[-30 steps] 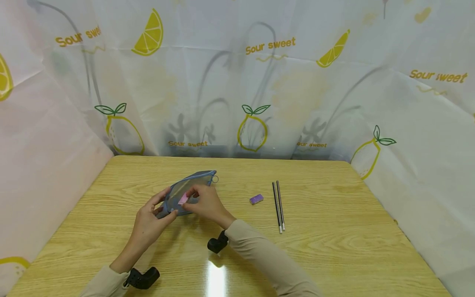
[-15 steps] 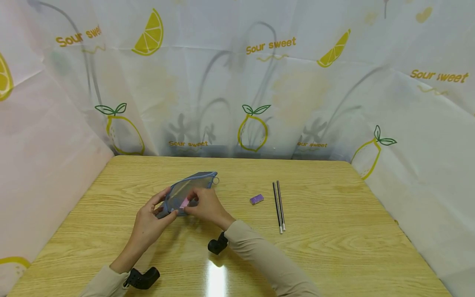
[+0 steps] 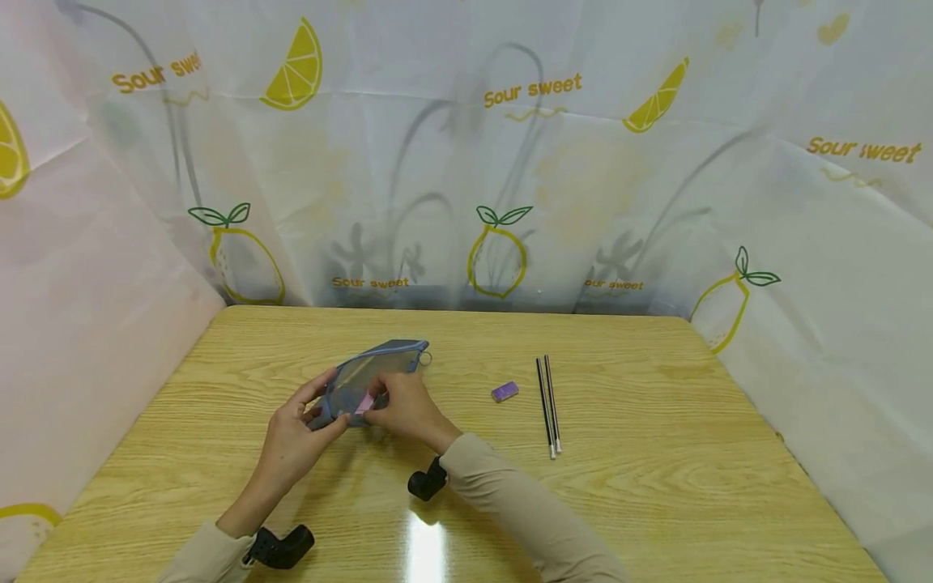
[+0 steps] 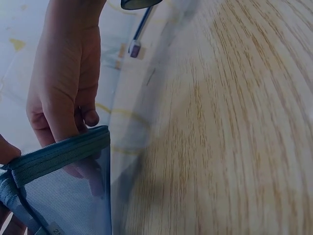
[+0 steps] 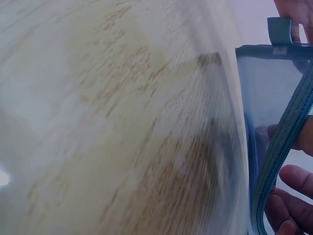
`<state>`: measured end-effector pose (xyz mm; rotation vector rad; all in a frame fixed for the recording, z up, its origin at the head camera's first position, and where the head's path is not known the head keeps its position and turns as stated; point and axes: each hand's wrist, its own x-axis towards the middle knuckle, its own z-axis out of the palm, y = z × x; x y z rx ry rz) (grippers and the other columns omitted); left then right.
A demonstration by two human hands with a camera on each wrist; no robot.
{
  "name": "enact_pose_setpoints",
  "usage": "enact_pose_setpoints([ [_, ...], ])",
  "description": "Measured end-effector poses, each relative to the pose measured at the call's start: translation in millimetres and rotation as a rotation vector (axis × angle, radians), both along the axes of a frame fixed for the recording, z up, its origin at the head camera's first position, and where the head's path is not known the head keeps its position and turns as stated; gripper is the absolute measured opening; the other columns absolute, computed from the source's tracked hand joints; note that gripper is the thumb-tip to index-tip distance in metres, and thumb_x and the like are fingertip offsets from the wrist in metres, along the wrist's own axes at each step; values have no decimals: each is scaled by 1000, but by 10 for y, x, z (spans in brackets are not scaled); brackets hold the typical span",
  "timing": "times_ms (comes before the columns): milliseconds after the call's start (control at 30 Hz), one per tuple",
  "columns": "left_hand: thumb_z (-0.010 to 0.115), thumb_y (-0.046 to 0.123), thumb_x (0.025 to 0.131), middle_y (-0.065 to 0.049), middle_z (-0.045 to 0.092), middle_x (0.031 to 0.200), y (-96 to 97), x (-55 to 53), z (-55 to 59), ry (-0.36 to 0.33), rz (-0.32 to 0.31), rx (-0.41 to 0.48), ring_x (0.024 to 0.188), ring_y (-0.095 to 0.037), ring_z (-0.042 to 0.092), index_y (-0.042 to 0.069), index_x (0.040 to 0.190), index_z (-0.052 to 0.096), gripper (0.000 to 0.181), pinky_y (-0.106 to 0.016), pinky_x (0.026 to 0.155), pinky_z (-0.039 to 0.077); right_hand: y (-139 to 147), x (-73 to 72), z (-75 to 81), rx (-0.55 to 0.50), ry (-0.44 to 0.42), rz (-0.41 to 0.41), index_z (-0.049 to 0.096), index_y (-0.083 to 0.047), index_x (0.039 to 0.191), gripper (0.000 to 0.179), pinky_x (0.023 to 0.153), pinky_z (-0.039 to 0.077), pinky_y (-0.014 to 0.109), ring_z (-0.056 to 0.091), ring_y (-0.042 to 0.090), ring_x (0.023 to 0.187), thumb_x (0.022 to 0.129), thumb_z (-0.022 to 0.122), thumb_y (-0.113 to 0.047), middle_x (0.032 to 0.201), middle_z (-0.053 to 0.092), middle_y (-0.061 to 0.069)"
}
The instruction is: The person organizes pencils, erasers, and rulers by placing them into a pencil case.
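A blue mesh zip pouch (image 3: 357, 376) is tilted up over the table at left of centre. My left hand (image 3: 291, 433) grips its left end, thumb in front and fingers behind. At its opening, my right hand (image 3: 408, 405) pinches a small pink block (image 3: 366, 402) between thumb and curled fingers. In the left wrist view, fingers of the right hand (image 4: 68, 93) reach past the zipper (image 4: 58, 152) and show through the mesh. The right wrist view shows the pouch's tab (image 5: 280, 32) and zipper edge; the pink block is hidden there.
A purple eraser (image 3: 504, 392) lies on the wooden table (image 3: 656, 453) right of the pouch. Beyond it, two dark pencils (image 3: 547, 405) with pale ends lie side by side. A white lemon-print cloth (image 3: 437, 162) surrounds the table's back and sides.
The right hand has sunk slightly with the pink block, lower against the pouch. The pouch's right end has dipped a little too. The left hand keeps its grip.
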<state>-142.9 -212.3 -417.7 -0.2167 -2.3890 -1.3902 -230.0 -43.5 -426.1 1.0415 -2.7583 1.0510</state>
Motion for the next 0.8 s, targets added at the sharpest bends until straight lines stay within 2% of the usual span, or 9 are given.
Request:
enact_pose_setpoints([
  [167,75,-3,82,-22,54,131,22,8,-8,-11,0,0,116,-33,52,0,139,50,63,-43,88,50,12,18,5,-6,-14,-12,69,-6,93,21,62,46,13,61,7,73,80,81,-18,90,69,3],
  [233,75,-3,82,-22,54,130,29,8,-10,-15,1,1,116,-34,53,0,140,50,63,-45,87,50,17,20,10,-16,-20,-14,70,-5,94,22,62,46,13,63,9,75,79,81,-17,91,69,3],
  [500,75,-5,81,-23,55,127,42,2,-22,2,-1,-1,113,-37,54,0,139,51,64,-46,84,52,38,9,18,-35,-28,-25,70,-4,95,24,58,45,13,56,1,66,78,82,-17,87,69,3],
  [667,75,-5,81,-23,55,128,51,5,-9,7,-7,2,114,-37,54,0,139,50,64,-47,85,52,57,21,24,-33,-36,-24,71,-5,97,23,61,46,13,58,2,70,80,81,-18,91,70,3],
  [800,74,-5,81,-23,55,128,53,1,-13,6,-6,-1,114,-36,53,0,140,50,63,-48,86,51,67,24,38,-35,-24,-20,71,-5,96,22,64,48,14,62,9,76,80,80,-18,93,70,4],
])
